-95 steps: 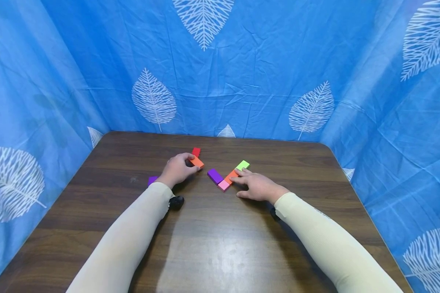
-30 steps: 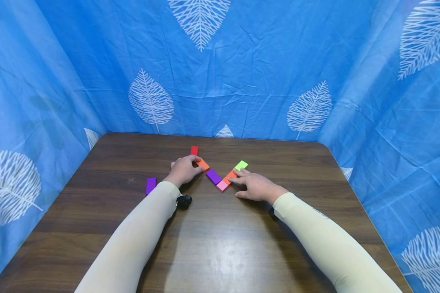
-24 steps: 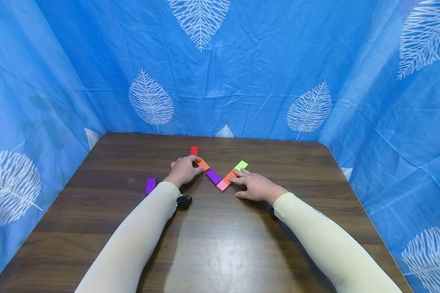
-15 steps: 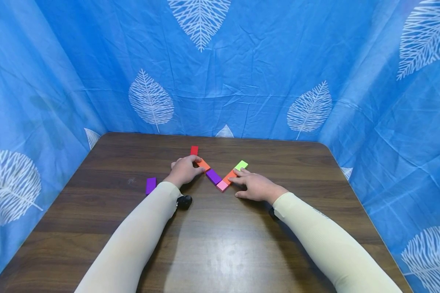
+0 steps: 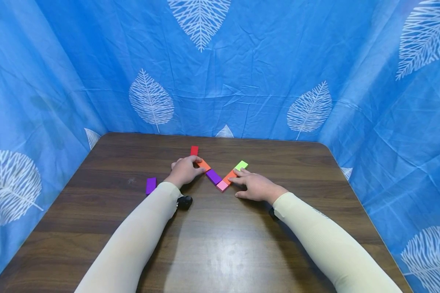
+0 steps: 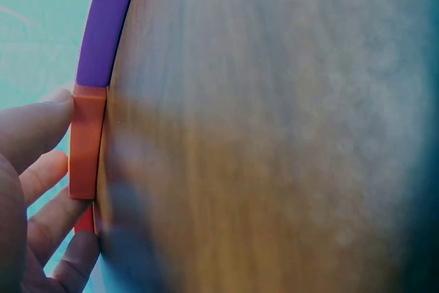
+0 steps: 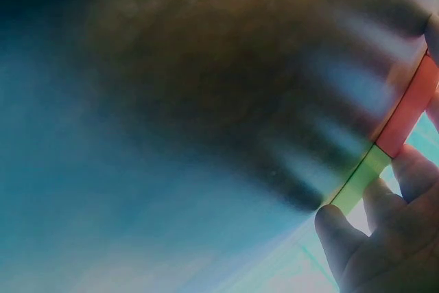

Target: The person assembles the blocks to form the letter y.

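Pinching a rectangular orange block [image 5: 204, 164], the left hand [image 5: 184, 170] has it end to end with a rectangular purple block [image 5: 214, 176]! And the right hand [image 5: 258, 186] (fingers spread) touches a lime-green block [image 5: 241, 165].

Blocks [image 5: 213, 177] form a V on a table [image 5: 220, 244] — left hand [image 5: 184, 170] at its left branch, right hand [image 5: 258, 186] at its right. A lone block [image 5: 151, 185] lies farther left; behind hangs a curtain [image 5: 220, 73].

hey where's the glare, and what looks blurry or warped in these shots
Head view: pale glare on the wooden tabletop, near middle; left wrist: tabletop hazy, purple block bowed, probably lens distortion; right wrist: blurred dark streaks beside the green block.
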`<move>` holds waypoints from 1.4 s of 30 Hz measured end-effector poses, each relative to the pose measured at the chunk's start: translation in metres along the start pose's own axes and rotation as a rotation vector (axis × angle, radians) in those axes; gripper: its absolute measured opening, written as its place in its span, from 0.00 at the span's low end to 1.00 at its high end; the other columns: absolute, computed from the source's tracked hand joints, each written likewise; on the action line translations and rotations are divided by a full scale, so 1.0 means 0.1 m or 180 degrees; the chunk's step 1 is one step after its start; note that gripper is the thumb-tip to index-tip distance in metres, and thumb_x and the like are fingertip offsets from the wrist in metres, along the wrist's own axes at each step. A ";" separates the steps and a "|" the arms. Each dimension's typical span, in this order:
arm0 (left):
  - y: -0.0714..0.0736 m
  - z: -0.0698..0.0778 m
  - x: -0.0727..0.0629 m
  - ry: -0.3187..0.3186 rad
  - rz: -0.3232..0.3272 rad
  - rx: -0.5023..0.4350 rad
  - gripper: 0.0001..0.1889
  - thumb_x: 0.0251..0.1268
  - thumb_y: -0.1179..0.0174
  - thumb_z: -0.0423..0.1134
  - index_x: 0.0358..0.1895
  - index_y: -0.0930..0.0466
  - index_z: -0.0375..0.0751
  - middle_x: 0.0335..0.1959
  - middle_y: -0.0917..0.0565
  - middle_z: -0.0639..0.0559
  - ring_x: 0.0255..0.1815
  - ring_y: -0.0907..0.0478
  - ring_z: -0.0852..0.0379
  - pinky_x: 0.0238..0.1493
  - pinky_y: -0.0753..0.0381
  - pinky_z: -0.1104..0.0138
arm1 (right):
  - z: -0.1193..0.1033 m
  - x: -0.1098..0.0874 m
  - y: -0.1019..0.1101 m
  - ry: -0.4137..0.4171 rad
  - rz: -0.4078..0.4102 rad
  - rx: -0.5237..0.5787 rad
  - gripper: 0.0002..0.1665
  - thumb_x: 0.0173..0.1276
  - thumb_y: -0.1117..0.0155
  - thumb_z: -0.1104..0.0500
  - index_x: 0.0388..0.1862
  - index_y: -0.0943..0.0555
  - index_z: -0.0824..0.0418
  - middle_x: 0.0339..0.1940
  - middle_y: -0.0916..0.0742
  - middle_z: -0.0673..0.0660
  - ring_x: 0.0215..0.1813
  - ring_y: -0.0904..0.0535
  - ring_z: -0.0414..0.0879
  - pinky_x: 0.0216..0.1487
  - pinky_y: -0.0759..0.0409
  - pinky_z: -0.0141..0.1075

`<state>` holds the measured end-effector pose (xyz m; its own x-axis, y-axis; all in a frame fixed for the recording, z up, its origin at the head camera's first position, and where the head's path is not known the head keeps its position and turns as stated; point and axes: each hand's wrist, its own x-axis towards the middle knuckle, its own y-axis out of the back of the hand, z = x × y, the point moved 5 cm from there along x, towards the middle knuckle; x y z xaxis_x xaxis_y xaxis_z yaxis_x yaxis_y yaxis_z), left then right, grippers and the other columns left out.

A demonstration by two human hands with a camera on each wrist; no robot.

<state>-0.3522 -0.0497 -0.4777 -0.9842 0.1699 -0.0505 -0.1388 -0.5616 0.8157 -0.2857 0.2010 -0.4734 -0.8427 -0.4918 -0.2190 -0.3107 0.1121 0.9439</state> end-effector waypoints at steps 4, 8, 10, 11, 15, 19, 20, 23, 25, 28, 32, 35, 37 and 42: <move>-0.01 0.00 0.01 -0.0005 0.0005 -0.0019 0.27 0.71 0.32 0.55 0.68 0.20 0.49 0.71 0.20 0.45 0.67 0.26 0.41 0.71 0.40 0.44 | 0.00 0.00 -0.01 -0.0005 -0.0001 0.0003 0.39 0.76 0.33 0.44 0.82 0.32 0.42 0.89 0.40 0.52 0.89 0.48 0.55 0.83 0.39 0.55; -0.01 -0.01 0.01 -0.0002 0.0015 -0.0033 0.27 0.71 0.31 0.55 0.68 0.20 0.50 0.71 0.19 0.45 0.66 0.26 0.41 0.70 0.40 0.44 | 0.00 0.01 -0.01 -0.0001 0.0002 -0.0002 0.39 0.76 0.33 0.44 0.82 0.32 0.42 0.89 0.40 0.52 0.89 0.48 0.55 0.83 0.39 0.55; -0.01 -0.01 0.01 -0.0001 0.0016 -0.0041 0.27 0.71 0.31 0.55 0.68 0.20 0.50 0.71 0.19 0.45 0.66 0.27 0.41 0.70 0.40 0.44 | 0.01 0.01 -0.01 -0.0002 0.0002 -0.0004 0.39 0.76 0.33 0.43 0.82 0.32 0.42 0.89 0.40 0.52 0.89 0.48 0.55 0.83 0.39 0.56; -0.01 -0.02 0.01 0.0000 0.0016 -0.0041 0.27 0.71 0.31 0.55 0.68 0.20 0.50 0.71 0.19 0.45 0.66 0.27 0.41 0.70 0.40 0.44 | 0.01 0.01 -0.01 -0.0004 0.0002 -0.0004 0.39 0.76 0.33 0.43 0.82 0.32 0.42 0.89 0.40 0.52 0.89 0.48 0.55 0.83 0.39 0.56; -0.01 -0.02 0.01 0.0008 0.0006 -0.0043 0.27 0.70 0.31 0.55 0.69 0.20 0.50 0.71 0.20 0.45 0.67 0.27 0.41 0.71 0.40 0.43 | 0.01 0.01 -0.01 0.0006 0.0005 -0.0015 0.39 0.76 0.32 0.44 0.82 0.32 0.42 0.89 0.40 0.52 0.89 0.48 0.56 0.83 0.39 0.56; -0.01 -0.01 0.00 0.0005 -0.0002 -0.0049 0.27 0.70 0.31 0.54 0.69 0.20 0.50 0.71 0.20 0.45 0.68 0.27 0.41 0.71 0.41 0.43 | 0.01 0.01 -0.01 0.0019 0.0007 -0.0019 0.39 0.75 0.32 0.44 0.82 0.32 0.43 0.89 0.40 0.53 0.89 0.48 0.56 0.83 0.39 0.55; -0.01 -0.01 0.00 0.0003 -0.0002 -0.0054 0.27 0.70 0.31 0.54 0.69 0.20 0.50 0.71 0.20 0.45 0.68 0.28 0.41 0.71 0.41 0.43 | 0.01 0.01 -0.01 0.0010 0.0002 -0.0010 0.39 0.75 0.32 0.44 0.82 0.32 0.42 0.89 0.40 0.52 0.89 0.48 0.55 0.83 0.39 0.55; -0.01 -0.01 0.00 0.0000 -0.0003 -0.0066 0.27 0.71 0.31 0.54 0.68 0.20 0.50 0.71 0.20 0.45 0.68 0.28 0.41 0.71 0.41 0.43 | 0.01 0.01 -0.01 0.0018 0.0000 -0.0009 0.39 0.76 0.32 0.44 0.82 0.32 0.42 0.89 0.40 0.53 0.89 0.48 0.55 0.83 0.39 0.55; 0.00 -0.01 0.00 0.0001 0.0000 -0.0070 0.27 0.70 0.31 0.54 0.68 0.19 0.50 0.71 0.20 0.45 0.68 0.28 0.41 0.71 0.41 0.43 | 0.01 0.01 -0.01 0.0023 0.0002 -0.0004 0.39 0.76 0.33 0.44 0.82 0.32 0.43 0.89 0.40 0.53 0.89 0.48 0.55 0.83 0.39 0.55; 0.00 -0.01 0.00 0.0003 0.0011 -0.0072 0.27 0.70 0.31 0.54 0.68 0.19 0.50 0.71 0.20 0.45 0.68 0.28 0.41 0.71 0.41 0.43 | 0.01 0.01 -0.01 0.0028 0.0008 0.0007 0.39 0.76 0.33 0.44 0.82 0.32 0.43 0.89 0.40 0.53 0.89 0.48 0.55 0.83 0.39 0.55; 0.00 -0.01 0.01 -0.0003 0.0011 -0.0055 0.27 0.70 0.31 0.55 0.68 0.19 0.50 0.71 0.20 0.45 0.68 0.27 0.41 0.71 0.41 0.43 | 0.01 0.02 -0.01 0.0024 0.0007 0.0009 0.39 0.76 0.32 0.44 0.82 0.32 0.43 0.89 0.40 0.52 0.89 0.48 0.55 0.83 0.39 0.54; -0.01 -0.01 0.01 -0.0004 0.0006 -0.0039 0.27 0.70 0.32 0.55 0.68 0.19 0.50 0.71 0.19 0.46 0.67 0.27 0.41 0.70 0.40 0.44 | 0.01 0.02 -0.01 0.0022 0.0002 0.0000 0.39 0.75 0.32 0.44 0.82 0.32 0.43 0.89 0.40 0.52 0.89 0.48 0.55 0.83 0.39 0.55; -0.01 -0.01 0.01 -0.0002 0.0008 -0.0039 0.27 0.70 0.32 0.56 0.68 0.19 0.50 0.71 0.19 0.46 0.66 0.27 0.41 0.70 0.40 0.44 | 0.01 0.02 -0.01 0.0016 -0.0001 -0.0004 0.39 0.75 0.32 0.44 0.82 0.32 0.42 0.89 0.40 0.52 0.89 0.48 0.55 0.83 0.40 0.55; 0.00 -0.01 0.01 0.0000 0.0006 -0.0052 0.27 0.70 0.32 0.56 0.68 0.19 0.50 0.70 0.19 0.46 0.66 0.27 0.41 0.70 0.40 0.44 | 0.01 0.02 -0.01 0.0010 0.0004 -0.0007 0.39 0.76 0.32 0.44 0.82 0.32 0.42 0.89 0.40 0.52 0.89 0.48 0.55 0.83 0.40 0.55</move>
<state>-0.3535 -0.0504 -0.4785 -0.9844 0.1690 -0.0490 -0.1389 -0.5752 0.8062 -0.2877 0.2011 -0.4748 -0.8418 -0.4943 -0.2170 -0.3086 0.1108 0.9447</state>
